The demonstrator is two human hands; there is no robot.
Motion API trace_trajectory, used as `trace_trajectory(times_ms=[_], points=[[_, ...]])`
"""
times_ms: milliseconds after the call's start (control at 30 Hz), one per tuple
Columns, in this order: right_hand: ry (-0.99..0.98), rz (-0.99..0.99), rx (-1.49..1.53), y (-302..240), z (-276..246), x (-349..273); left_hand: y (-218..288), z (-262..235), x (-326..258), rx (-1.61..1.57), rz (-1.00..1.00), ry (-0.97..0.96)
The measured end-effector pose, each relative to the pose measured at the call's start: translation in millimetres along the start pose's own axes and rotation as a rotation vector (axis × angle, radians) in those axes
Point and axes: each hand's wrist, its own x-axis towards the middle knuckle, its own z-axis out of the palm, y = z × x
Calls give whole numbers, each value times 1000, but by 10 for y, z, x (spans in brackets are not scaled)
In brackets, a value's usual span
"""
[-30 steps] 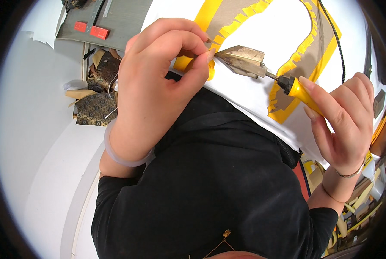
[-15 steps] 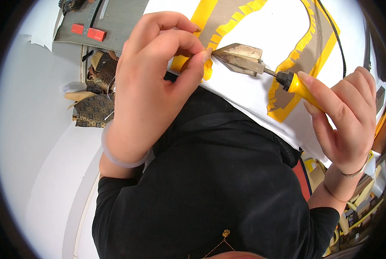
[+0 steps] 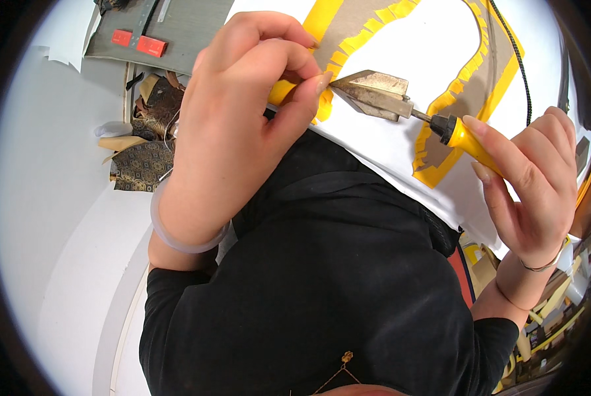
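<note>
My right hand (image 3: 536, 175) is closed round the yellow handle of a small pointed iron (image 3: 378, 96) with a flat metal head. The iron's tip lies right beside the fingertips of my left hand (image 3: 236, 125). Thumb and forefinger of that hand are pinched together at the yellow snipped edge of a grey-brown panel (image 3: 356, 18); the exact bit between them is hidden by the fingers. Yellow material borders the panel, cut into small tabs along its inner curve. The panel's other arm (image 3: 452, 109) extends beyond the iron.
A white work surface (image 3: 401, 49) lies under the panel. A black braided cord (image 3: 521, 69) runs at the right. To the left are a grey board (image 3: 196, 33) with a red-ended ruler tool (image 3: 151, 46) and patterned fabric scraps (image 3: 140, 165). Assorted materials (image 3: 559, 310) crowd the lower right.
My left hand, the iron and the panel appear slightly further right in the picture. My right hand keeps its hold on the handle, and the left-hand pinch stays the same.
</note>
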Motion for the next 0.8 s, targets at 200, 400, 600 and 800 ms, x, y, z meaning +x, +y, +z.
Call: trace_trajectory(times_ms=[200,400,600,800], points=[[-15,-14,-13,6,0,39,3,-14,7,15,17,-6],[-32,-41,-31,20,-36,122,-50,2,-8,-151,-14,41],[-39,-94,-40,76,-46,242,-72,-10,-69,-302,-30,91],[-106,-79,-64,73,-125,293,-76,-60,-203,-128,8,123]])
